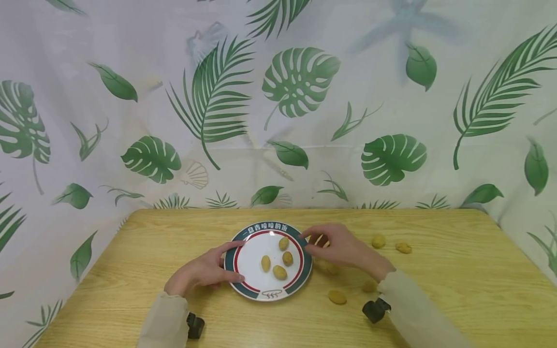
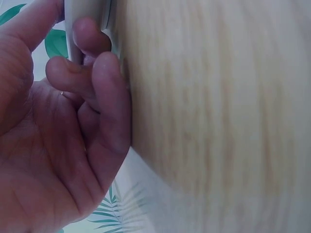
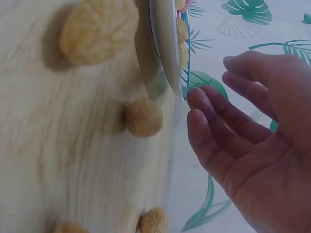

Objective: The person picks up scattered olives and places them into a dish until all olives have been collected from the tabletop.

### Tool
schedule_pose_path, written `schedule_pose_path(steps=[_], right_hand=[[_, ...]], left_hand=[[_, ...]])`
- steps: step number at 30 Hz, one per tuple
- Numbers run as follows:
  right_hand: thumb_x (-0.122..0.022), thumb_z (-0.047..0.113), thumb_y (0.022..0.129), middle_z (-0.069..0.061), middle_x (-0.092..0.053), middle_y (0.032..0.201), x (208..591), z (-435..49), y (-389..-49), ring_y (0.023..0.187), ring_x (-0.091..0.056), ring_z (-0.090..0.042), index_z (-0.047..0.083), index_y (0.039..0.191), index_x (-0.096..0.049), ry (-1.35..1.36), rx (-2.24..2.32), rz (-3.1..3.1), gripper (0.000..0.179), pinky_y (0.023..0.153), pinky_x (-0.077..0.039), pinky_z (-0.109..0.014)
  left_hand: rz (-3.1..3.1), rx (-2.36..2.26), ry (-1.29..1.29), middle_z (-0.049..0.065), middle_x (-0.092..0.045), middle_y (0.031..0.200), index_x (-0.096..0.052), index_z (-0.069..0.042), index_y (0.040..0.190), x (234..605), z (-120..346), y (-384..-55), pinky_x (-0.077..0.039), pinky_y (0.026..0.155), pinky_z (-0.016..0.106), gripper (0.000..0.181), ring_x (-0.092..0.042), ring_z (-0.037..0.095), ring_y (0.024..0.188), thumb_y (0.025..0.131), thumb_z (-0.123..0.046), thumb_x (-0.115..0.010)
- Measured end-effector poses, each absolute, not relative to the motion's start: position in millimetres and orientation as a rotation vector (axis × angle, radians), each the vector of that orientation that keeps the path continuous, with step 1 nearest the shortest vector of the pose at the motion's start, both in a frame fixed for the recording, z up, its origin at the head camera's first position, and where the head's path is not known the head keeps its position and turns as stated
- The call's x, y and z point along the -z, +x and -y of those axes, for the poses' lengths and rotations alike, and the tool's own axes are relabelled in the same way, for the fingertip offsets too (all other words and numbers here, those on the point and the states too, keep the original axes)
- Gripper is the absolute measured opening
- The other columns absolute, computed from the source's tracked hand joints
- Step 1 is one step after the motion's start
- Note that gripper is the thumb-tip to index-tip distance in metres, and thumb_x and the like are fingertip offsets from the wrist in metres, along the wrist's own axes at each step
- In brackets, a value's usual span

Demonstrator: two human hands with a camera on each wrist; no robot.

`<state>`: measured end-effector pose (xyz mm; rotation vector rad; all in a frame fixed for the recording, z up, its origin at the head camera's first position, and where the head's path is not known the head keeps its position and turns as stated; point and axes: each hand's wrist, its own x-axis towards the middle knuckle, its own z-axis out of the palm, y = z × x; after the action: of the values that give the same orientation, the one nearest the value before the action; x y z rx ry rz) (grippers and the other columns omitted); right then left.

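A round white plate (image 1: 252, 252) with a dark teal rim and a red ring lies on the table. Several wrinkled, yellow-brown oval pieces, like small dried fruits (image 1: 280, 272), sit on its right half. My left hand (image 1: 211, 267) grips the plate's left edge, thumb and forefinger over the rim. In the left wrist view the other fingers (image 2: 111, 92) curl beside and under the edge. My right hand (image 1: 341, 245) hovers at the right rim, fingers loosely bent with nothing between them. The right wrist view shows its fingertips (image 3: 198, 119) close to the plate's edge.
More of the wrinkled pieces (image 1: 337, 297) lie scattered on the wooden table (image 1: 174, 241) right of the plate, some partly behind my right hand and forearm. A leaf-patterned white cloth (image 1: 313, 159) hangs behind the table's far edge.
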<state>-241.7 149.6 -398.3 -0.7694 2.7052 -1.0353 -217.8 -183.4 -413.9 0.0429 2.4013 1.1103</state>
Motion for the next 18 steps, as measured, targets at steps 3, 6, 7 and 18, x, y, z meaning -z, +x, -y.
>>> schedule_pose_path(steps=[3,6,7,18], right_hand=[[-0.07,0.018,0.096,0.0,-0.071,0.099,396.5,-155.4,-239.4,0.084,-0.063,-0.012,0.014,0.12,-0.073,-0.771,1.034,-2.72,0.025,0.075,-0.054,-0.025],[-0.07,0.017,0.096,0.001,-0.071,0.098,396.8,-161.0,-237.5,0.084,-0.063,-0.01,0.013,0.12,-0.073,-0.794,1.029,-2.745,0.025,0.075,-0.055,-0.024],[-0.07,0.017,0.096,0.001,-0.071,0.098,397.4,-163.0,-237.3,0.084,-0.063,-0.01,0.013,0.12,-0.073,-0.799,1.027,-2.753,0.025,0.075,-0.055,-0.023],[-0.072,0.016,0.094,0.002,-0.072,0.094,403.7,-185.8,-235.3,0.082,-0.066,-0.007,0.009,0.117,-0.074,-0.885,1.058,-2.766,0.025,0.073,-0.056,-0.023]], left_hand=[[-2.395,-1.115,0.043,0.008,-0.062,0.095,-0.041,-0.036,0.155,414.3,183.9,-218.5,-0.041,0.057,0.028,0.086,-0.05,0.02,0.062,0.082,-0.028,-0.086],[-2.392,-1.118,0.038,0.008,-0.062,0.093,-0.04,-0.036,0.155,414.8,184.8,-218.4,-0.041,0.057,0.028,0.086,-0.049,0.02,0.061,0.082,-0.028,-0.086],[-2.393,-1.118,0.038,0.008,-0.062,0.093,-0.041,-0.036,0.155,414.8,184.9,-218.3,-0.041,0.057,0.028,0.086,-0.049,0.02,0.061,0.082,-0.028,-0.086],[-2.389,-1.123,0.037,0.009,-0.062,0.101,-0.041,-0.036,0.155,414.7,184.5,-218.5,-0.042,0.057,0.029,0.086,-0.05,0.021,0.062,0.082,-0.028,-0.086]])
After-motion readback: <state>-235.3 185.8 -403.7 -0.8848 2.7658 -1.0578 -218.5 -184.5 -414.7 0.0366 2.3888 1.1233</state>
